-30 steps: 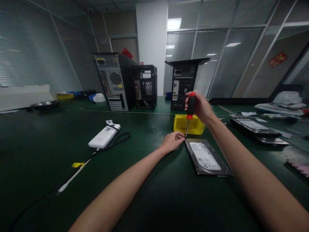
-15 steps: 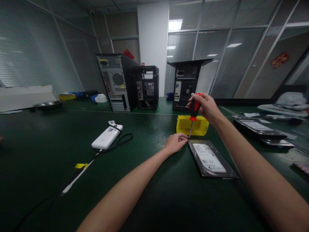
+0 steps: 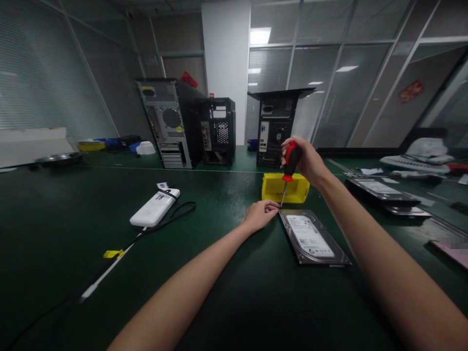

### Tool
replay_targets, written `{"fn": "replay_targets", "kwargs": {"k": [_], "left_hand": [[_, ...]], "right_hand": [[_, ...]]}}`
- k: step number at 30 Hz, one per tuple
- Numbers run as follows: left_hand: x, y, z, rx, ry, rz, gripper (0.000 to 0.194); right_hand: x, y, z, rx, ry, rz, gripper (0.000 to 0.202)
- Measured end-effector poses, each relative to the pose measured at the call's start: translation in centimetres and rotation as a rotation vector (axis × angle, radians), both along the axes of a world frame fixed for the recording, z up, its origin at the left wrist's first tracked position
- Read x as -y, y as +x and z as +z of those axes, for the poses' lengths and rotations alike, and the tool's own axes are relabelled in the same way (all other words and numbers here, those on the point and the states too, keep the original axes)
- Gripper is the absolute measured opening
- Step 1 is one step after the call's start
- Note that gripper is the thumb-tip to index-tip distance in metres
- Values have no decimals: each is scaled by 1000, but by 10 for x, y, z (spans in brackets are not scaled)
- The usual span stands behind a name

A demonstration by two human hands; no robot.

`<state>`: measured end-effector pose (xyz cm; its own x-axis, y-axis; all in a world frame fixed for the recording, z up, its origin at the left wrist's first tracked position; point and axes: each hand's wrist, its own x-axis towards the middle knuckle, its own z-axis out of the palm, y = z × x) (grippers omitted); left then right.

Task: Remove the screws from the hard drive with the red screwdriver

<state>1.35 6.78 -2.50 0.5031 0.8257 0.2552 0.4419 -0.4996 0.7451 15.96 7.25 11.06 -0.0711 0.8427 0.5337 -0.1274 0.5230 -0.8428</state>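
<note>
My right hand (image 3: 306,158) is wrapped round the red and black handle of a screwdriver (image 3: 291,163). Its shaft points down, slightly tilted, with the tip at the far left corner of a hard drive (image 3: 310,236). The drive lies flat on the dark green table, its white label facing up. My left hand (image 3: 260,215) rests on the table at that same corner, fingers curled together beside the screwdriver tip. What those fingers pinch, if anything, is too small to make out. Just behind the tip, a yellow plastic bin (image 3: 302,187) lies with its opening towards me.
A white power bank (image 3: 155,208) with a black cable lies on the left. Computer cases (image 3: 192,122) stand at the back, another case (image 3: 276,129) behind the bin. Stacked hard drives (image 3: 380,192) lie to the right, and a metal dish (image 3: 60,158) sits far left.
The whole view has shifted slightly, so everything sits a little further left. The screwdriver is still at the drive's corner, and both hands keep nearly the same pose.
</note>
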Motion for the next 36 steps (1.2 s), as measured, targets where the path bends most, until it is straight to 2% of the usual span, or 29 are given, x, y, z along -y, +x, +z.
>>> {"fn": "replay_targets", "kwargs": {"k": [8, 15, 24, 31, 36], "left_hand": [[0, 0, 1, 30, -13, -10, 25], [0, 1, 1, 26, -28, -3, 25], [-1, 2, -1, 31, -36, 1, 25], [-2, 1, -2, 44, -38, 0, 25], [1, 1, 2, 49, -30, -7, 24]], "right_hand": [[2, -3, 1, 24, -5, -46, 32], [3, -4, 0, 93, 90, -4, 31], [8, -5, 4, 148, 46, 53, 34], [10, 1, 7, 200, 83, -8, 25], [8, 1, 6, 227, 169, -30, 24]]}}
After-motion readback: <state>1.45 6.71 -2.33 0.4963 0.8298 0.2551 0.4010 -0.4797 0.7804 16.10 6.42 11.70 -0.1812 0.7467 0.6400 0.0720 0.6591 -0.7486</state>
